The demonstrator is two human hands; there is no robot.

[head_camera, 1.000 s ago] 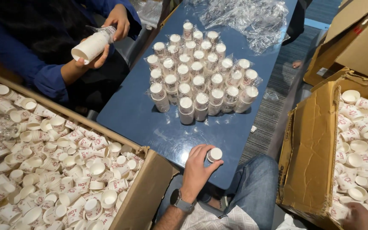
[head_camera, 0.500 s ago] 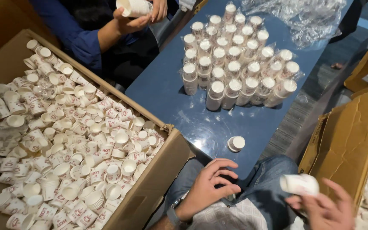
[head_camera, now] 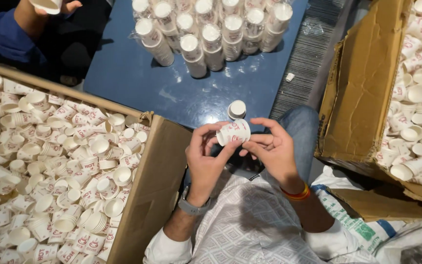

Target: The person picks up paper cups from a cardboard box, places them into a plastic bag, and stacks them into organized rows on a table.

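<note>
You hold a small white paper cup (head_camera: 234,132) between both hands, just above your lap. Your left hand (head_camera: 206,159) pinches its left end with thumb and fingertips closed on it; your right hand (head_camera: 269,146) closes on the right end in the same way. The cup lies on its side, long axis running left to right between the two grips, so each hand is equally near it. It is thin, smooth paper with red print, slightly tapered.

Just beyond your fingertips, on the glossy blue table (head_camera: 142,83), stands a short upright stack of cups (head_camera: 237,109). Farther off on that table are wrapped tall stacks (head_camera: 211,34), set close together in clear film.

To the left of your grip sits an open cardboard box (head_camera: 159,181) heaped with loose cups; to the right, another brown box (head_camera: 362,98) holds more. Across the table, another person's hand (head_camera: 50,7) holds a cup stack.
</note>
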